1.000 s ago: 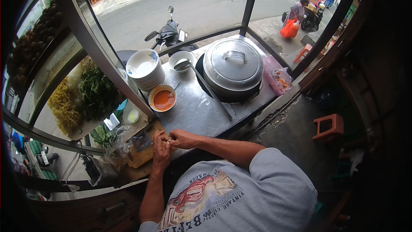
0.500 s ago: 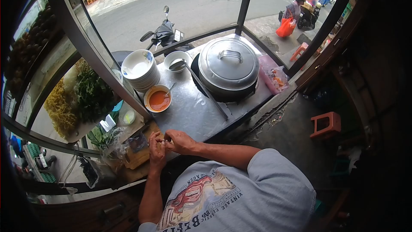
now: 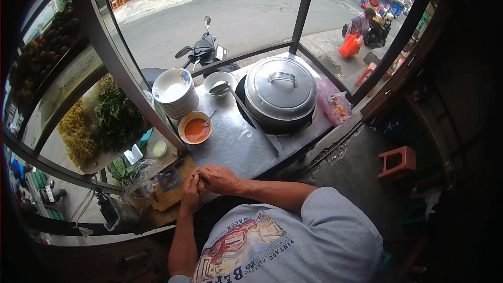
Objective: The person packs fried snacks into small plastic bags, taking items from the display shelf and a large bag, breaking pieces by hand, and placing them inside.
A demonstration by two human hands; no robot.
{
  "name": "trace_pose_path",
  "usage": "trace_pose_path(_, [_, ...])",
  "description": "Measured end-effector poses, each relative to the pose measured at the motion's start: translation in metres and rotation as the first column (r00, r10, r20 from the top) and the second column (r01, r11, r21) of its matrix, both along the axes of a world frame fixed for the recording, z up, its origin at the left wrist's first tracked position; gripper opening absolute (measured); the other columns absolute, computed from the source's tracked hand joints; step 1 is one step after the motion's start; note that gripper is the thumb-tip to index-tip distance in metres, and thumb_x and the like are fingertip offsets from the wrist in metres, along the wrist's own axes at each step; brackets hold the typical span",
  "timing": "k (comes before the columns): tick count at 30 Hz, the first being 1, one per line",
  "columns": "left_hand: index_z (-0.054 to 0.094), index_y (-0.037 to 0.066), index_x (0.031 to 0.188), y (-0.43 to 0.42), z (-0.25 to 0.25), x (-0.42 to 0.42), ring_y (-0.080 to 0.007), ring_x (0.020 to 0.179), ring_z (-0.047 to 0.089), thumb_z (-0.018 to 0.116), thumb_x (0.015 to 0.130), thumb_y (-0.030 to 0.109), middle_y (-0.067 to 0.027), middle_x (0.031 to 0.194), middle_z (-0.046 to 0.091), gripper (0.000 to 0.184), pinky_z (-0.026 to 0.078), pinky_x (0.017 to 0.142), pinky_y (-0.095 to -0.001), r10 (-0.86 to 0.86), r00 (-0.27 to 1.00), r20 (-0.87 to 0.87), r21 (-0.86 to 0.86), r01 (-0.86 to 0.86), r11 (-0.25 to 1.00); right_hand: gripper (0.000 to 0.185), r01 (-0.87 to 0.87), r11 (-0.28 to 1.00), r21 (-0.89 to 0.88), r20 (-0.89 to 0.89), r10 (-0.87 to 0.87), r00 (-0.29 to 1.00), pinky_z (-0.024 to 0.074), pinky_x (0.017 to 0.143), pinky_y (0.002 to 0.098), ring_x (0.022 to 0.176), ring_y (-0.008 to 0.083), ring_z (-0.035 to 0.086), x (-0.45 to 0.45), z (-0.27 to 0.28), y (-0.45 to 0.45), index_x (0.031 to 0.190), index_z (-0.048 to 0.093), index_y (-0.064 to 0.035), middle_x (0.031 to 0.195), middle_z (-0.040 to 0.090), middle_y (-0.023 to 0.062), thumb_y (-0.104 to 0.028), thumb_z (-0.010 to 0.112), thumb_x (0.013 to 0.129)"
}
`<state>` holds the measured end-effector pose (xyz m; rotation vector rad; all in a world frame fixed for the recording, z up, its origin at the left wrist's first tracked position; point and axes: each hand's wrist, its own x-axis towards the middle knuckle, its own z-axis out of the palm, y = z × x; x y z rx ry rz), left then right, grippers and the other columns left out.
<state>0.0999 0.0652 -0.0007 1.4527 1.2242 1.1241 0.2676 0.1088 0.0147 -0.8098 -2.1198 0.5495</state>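
My left hand (image 3: 190,191) and my right hand (image 3: 218,179) meet over the near edge of the counter, fingertips pinched together. Whatever small thing lies between the fingers is too hidden to name. Below and left of them is a wooden board (image 3: 168,197) with a clear plastic bag (image 3: 140,176) by it. Ahead of the hands, the metal counter (image 3: 230,149) holds a bowl of orange-red sauce (image 3: 196,130) with a spoon in it. A stack of white bowls (image 3: 174,91) stands behind the sauce bowl.
A large lidded pot (image 3: 280,91) stands on the counter, with a long ladle (image 3: 251,120) beside it, its head over a white bowl (image 3: 214,81). A pink bag (image 3: 334,106) lies at the right. Noodles (image 3: 76,133) and greens (image 3: 118,120) are at the left. An orange stool (image 3: 397,162) stands right.
Both hands have drawn closer together, and their fingertips now meet where they were slightly apart. The view has tilted a little. A rider in yellow shows on the motorbike across the street.
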Motion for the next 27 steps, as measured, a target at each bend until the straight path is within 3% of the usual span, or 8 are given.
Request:
trace_pose_path(4, [0.06, 0.0, 0.12, 0.003, 0.002, -0.007, -0.0144, 0.107, 0.058, 0.04, 0.104, 0.018, -0.007, 0.116, 0.064, 0.031, 0.044, 0.098, -0.0276, -0.123, 0.961, 0.249, -0.213, 0.178, 0.961, 0.015, 0.002, 1.0, 0.024, 0.103, -0.004, 0.995, 0.0523, 0.073, 0.0424, 0.082, 0.0348, 0.063, 0.003, -0.003, 0.003, 0.092, 0.055, -0.0021, 0.086, 0.062, 0.0159, -0.011, 0.063, 0.084])
trace_pose_path(6, [0.06, 0.0, 0.12, 0.001, 0.004, -0.007, -0.0134, 0.104, 0.058, 0.041, 0.104, 0.018, -0.0064, 0.114, 0.063, 0.031, 0.045, 0.095, -0.0269, -0.135, 0.991, -0.015, -0.081, 0.133, 0.988, 0.016, -0.002, 1.0, 0.011, 0.134, 0.001, 0.991, 0.0529, 0.073, 0.0424, 0.083, 0.0352, 0.064, 0.003, -0.003, 0.001, 0.092, 0.056, -0.0013, 0.085, 0.062, 0.0171, -0.01, 0.063, 0.082])
trace_pose_path(8, [0.06, 0.001, 0.119, 0.003, 0.005, -0.007, -0.013, 0.102, 0.058, 0.041, 0.103, 0.018, -0.0059, 0.112, 0.063, 0.03, 0.045, 0.094, -0.0272, -0.127, 0.992, 0.007, -0.129, 0.127, 0.984, 0.016, 0.011, 0.999, 0.047, 0.139, -0.017, 0.99, 0.0527, 0.072, 0.0419, 0.082, 0.0344, 0.063, 0.003, -0.005, 0.004, 0.091, 0.054, -0.0018, 0.084, 0.061, 0.0162, -0.011, 0.064, 0.083])
trace_pose_path(10, [0.061, 0.002, 0.118, 0.007, -0.004, -0.006, -0.0132, 0.102, 0.058, 0.041, 0.103, 0.018, -0.0055, 0.11, 0.063, 0.03, 0.046, 0.093, -0.0285, -0.061, 0.948, 0.311, -0.351, 0.174, 0.92, 0.016, 0.027, 0.997, 0.067, 0.153, -0.037, 0.987, 0.0526, 0.071, 0.0417, 0.081, 0.034, 0.063, 0.003, -0.003, 0.005, 0.09, 0.054, -0.0021, 0.084, 0.06, 0.0157, -0.012, 0.064, 0.084])
trace_pose_path(13, [0.062, 0.004, 0.117, 0.007, -0.012, -0.003, -0.0132, 0.101, 0.058, 0.044, 0.101, 0.018, -0.0053, 0.111, 0.062, 0.028, 0.047, 0.091, -0.0296, -0.013, 0.961, 0.277, -0.409, 0.13, 0.903, 0.017, 0.044, 0.995, 0.091, 0.171, -0.059, 0.983, 0.0528, 0.069, 0.0417, 0.079, 0.0336, 0.063, 0.009, 0.003, 0.008, 0.089, 0.053, -0.0025, 0.081, 0.06, 0.0151, -0.012, 0.065, 0.082])
trace_pose_path(17, [0.062, 0.002, 0.114, 0.017, -0.061, -0.006, -0.0127, 0.097, 0.058, 0.049, 0.1, 0.016, -0.0054, 0.107, 0.061, 0.024, 0.048, 0.087, -0.0262, -0.065, 0.997, -0.048, 0.028, 0.067, 0.997, 0.017, 0.066, 0.997, 0.043, 0.147, -0.071, 0.987, 0.0515, 0.069, 0.0444, 0.08, 0.0356, 0.062, 0.009, 0.001, 0.013, 0.088, 0.052, -0.0025, 0.08, 0.059, 0.016, -0.01, 0.066, 0.082])
trace_pose_path(21, [0.06, 0.003, 0.113, 0.008, -0.011, 0.01, -0.0088, 0.096, 0.054, 0.045, 0.102, 0.018, 0.001, 0.107, 0.058, 0.024, 0.043, 0.089, -0.0237, -0.007, 0.926, 0.379, -0.287, 0.124, 0.95, 0.014, -0.025, 0.999, 0.038, 0.148, 0.019, 0.989, 0.0508, 0.069, 0.0439, 0.079, 0.035, 0.061, 0.011, 0.016, 0.021, 0.087, 0.051, -0.0028, 0.08, 0.058, 0.0162, -0.011, 0.062, 0.084])
trace_pose_path(27, [0.064, -0.002, 0.106, 0.021, -0.022, 0.023, -0.0233, 0.097, 0.06, 0.051, 0.1, 0.018, -0.0136, 0.105, 0.064, 0.024, 0.048, 0.088, -0.0332, 0.02, 0.991, 0.129, -0.056, -0.012, 0.998, 0.014, 0.002, 0.999, 0.043, 0.111, -0.007, 0.994, 0.0501, 0.07, 0.0441, 0.078, 0.0355, 0.061, 0.02, 0.014, 0.036, 0.087, 0.051, -0.0023, 0.079, 0.057, 0.0156, -0.005, 0.064, 0.082])
